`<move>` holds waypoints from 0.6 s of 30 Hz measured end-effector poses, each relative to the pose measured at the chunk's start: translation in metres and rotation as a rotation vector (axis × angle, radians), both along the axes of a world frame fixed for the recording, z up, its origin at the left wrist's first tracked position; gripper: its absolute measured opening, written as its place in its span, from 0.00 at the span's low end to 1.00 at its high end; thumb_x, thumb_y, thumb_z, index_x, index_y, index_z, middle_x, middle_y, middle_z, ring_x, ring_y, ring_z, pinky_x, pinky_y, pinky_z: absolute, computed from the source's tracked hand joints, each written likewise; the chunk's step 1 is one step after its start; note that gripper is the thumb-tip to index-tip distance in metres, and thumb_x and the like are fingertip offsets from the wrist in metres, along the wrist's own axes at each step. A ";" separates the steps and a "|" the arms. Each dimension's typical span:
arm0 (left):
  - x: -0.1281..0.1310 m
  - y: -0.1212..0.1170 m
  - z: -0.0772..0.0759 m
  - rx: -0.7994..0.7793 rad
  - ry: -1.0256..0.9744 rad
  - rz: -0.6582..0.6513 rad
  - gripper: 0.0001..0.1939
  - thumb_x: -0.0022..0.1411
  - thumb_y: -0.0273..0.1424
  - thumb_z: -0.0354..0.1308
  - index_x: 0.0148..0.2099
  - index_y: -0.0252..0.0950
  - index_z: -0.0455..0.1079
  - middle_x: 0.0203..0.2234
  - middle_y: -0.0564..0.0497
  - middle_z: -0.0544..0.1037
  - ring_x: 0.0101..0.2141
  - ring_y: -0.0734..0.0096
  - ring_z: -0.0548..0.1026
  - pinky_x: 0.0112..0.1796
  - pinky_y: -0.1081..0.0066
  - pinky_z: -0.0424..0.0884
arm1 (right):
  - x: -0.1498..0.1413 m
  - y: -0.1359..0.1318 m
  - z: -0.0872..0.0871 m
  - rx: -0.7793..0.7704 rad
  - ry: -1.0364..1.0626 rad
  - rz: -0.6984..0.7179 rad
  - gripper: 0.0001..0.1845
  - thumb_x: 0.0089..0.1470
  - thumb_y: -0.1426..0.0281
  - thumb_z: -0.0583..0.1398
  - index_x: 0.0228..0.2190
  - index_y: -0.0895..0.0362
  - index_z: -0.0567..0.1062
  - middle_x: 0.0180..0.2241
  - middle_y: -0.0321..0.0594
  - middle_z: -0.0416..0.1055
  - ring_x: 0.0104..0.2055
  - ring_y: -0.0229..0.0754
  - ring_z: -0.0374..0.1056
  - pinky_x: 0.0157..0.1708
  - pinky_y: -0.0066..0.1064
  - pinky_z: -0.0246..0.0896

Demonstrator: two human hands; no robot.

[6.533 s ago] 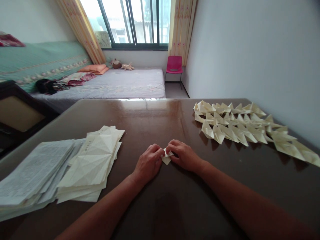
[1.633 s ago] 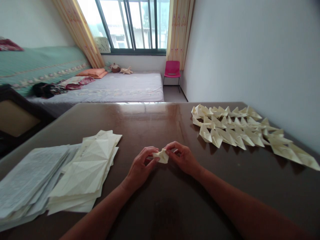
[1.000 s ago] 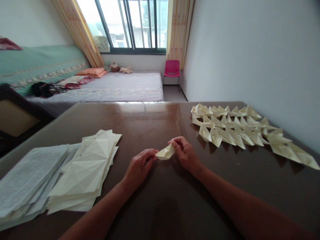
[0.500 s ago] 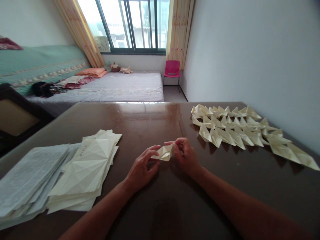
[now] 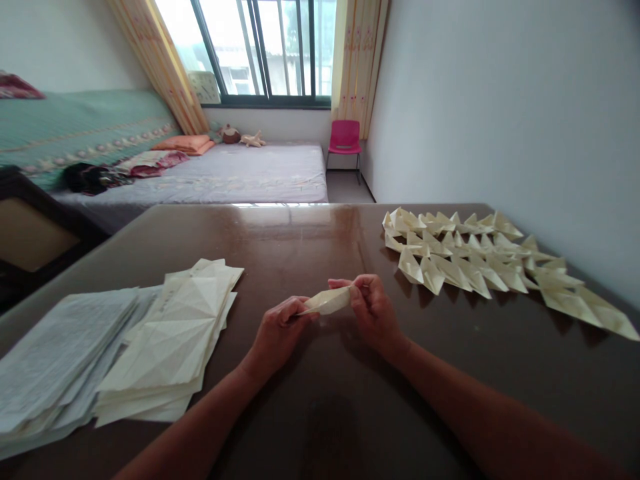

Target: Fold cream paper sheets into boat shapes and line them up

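Between my two hands, just above the brown table (image 5: 320,247), is a small folded paper boat (image 5: 327,302) in cream paper. Its left tip is pinched by my left hand (image 5: 280,333), fingers curled. My right hand (image 5: 374,310) grips the other end between thumb and fingers. Rows of similar folded paper boats (image 5: 463,273) stand at the right, close together with pointed ends up. To the left lies a stack of creased cream paper sheets (image 5: 175,327), its fold lines crossing in the middle.
A pile of printed grey sheets (image 5: 55,353) lies at the far left, partly under the cream ones. Past the table are a bed (image 5: 260,170), a pink chair (image 5: 345,138) and a window (image 5: 265,50). A white wall (image 5: 500,100) runs along the right.
My left fingers have closed from a loose hold to a pinch on the boat's left tip. The boat has turned, now showing a smoother, longer side. The right hand has barely moved.
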State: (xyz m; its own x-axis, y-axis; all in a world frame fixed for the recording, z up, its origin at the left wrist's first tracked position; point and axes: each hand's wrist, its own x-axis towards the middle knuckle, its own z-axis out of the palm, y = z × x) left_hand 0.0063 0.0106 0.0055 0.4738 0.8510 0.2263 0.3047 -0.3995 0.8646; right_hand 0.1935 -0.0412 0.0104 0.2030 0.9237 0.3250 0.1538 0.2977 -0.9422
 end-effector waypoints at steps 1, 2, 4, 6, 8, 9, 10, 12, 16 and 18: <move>0.000 0.000 0.001 0.004 -0.004 0.011 0.13 0.59 0.37 0.56 0.26 0.35 0.66 0.35 0.50 0.77 0.33 0.72 0.73 0.36 0.75 0.69 | 0.000 0.000 0.000 0.004 0.027 -0.004 0.09 0.62 0.60 0.50 0.37 0.52 0.57 0.46 0.48 0.75 0.42 0.42 0.73 0.40 0.35 0.67; 0.000 -0.001 0.001 0.010 -0.004 0.021 0.13 0.60 0.37 0.56 0.26 0.35 0.65 0.34 0.50 0.77 0.33 0.73 0.72 0.36 0.75 0.69 | 0.000 0.001 0.001 0.007 0.050 -0.001 0.10 0.62 0.59 0.50 0.37 0.52 0.57 0.46 0.48 0.75 0.43 0.42 0.72 0.41 0.36 0.67; 0.000 -0.001 0.002 0.039 0.002 0.044 0.13 0.60 0.37 0.56 0.26 0.35 0.64 0.33 0.50 0.77 0.32 0.73 0.72 0.35 0.76 0.68 | 0.001 0.003 0.001 -0.007 0.095 0.021 0.11 0.62 0.58 0.51 0.36 0.52 0.57 0.45 0.48 0.75 0.43 0.42 0.72 0.42 0.36 0.67; -0.001 -0.002 0.002 0.086 0.016 0.056 0.13 0.60 0.36 0.55 0.26 0.35 0.63 0.32 0.51 0.76 0.32 0.74 0.71 0.35 0.76 0.68 | 0.004 0.005 0.002 -0.068 0.155 0.082 0.13 0.61 0.57 0.52 0.36 0.52 0.58 0.45 0.48 0.75 0.41 0.42 0.72 0.40 0.36 0.67; -0.001 -0.002 0.002 0.131 0.033 0.057 0.13 0.61 0.36 0.55 0.27 0.35 0.63 0.31 0.51 0.76 0.31 0.74 0.71 0.35 0.76 0.67 | 0.008 0.008 0.001 -0.156 0.232 0.204 0.16 0.57 0.55 0.56 0.39 0.52 0.59 0.47 0.48 0.73 0.40 0.41 0.72 0.39 0.35 0.68; -0.001 -0.002 0.002 0.147 0.039 0.055 0.12 0.61 0.35 0.55 0.27 0.36 0.63 0.31 0.52 0.76 0.31 0.74 0.71 0.35 0.76 0.67 | 0.009 0.010 0.000 -0.200 0.262 0.278 0.20 0.54 0.55 0.59 0.41 0.53 0.60 0.47 0.47 0.73 0.40 0.41 0.72 0.39 0.34 0.68; -0.001 -0.002 0.001 0.159 0.042 0.051 0.12 0.61 0.35 0.55 0.27 0.36 0.63 0.31 0.52 0.76 0.31 0.74 0.71 0.35 0.76 0.67 | 0.009 0.011 -0.002 -0.238 0.280 0.346 0.25 0.49 0.57 0.64 0.43 0.53 0.61 0.46 0.45 0.73 0.40 0.41 0.72 0.39 0.33 0.68; 0.000 -0.003 0.001 0.175 0.045 0.032 0.12 0.61 0.35 0.55 0.27 0.36 0.62 0.32 0.52 0.75 0.31 0.74 0.71 0.35 0.76 0.66 | 0.009 0.013 -0.006 -0.290 0.276 0.423 0.30 0.41 0.61 0.69 0.44 0.55 0.65 0.39 0.40 0.75 0.37 0.39 0.71 0.36 0.30 0.67; 0.001 -0.005 0.000 0.187 0.049 -0.014 0.12 0.62 0.33 0.55 0.26 0.36 0.61 0.32 0.51 0.75 0.32 0.74 0.71 0.36 0.75 0.66 | 0.008 0.013 -0.013 -0.299 0.193 0.350 0.17 0.45 0.62 0.67 0.36 0.59 0.74 0.29 0.35 0.74 0.28 0.35 0.67 0.29 0.26 0.62; 0.002 -0.005 -0.001 0.183 0.047 -0.014 0.12 0.62 0.33 0.55 0.26 0.36 0.61 0.32 0.52 0.75 0.32 0.74 0.72 0.36 0.75 0.66 | 0.008 0.013 -0.014 -0.293 0.164 0.310 0.15 0.45 0.62 0.67 0.33 0.59 0.75 0.26 0.34 0.73 0.26 0.34 0.66 0.27 0.26 0.60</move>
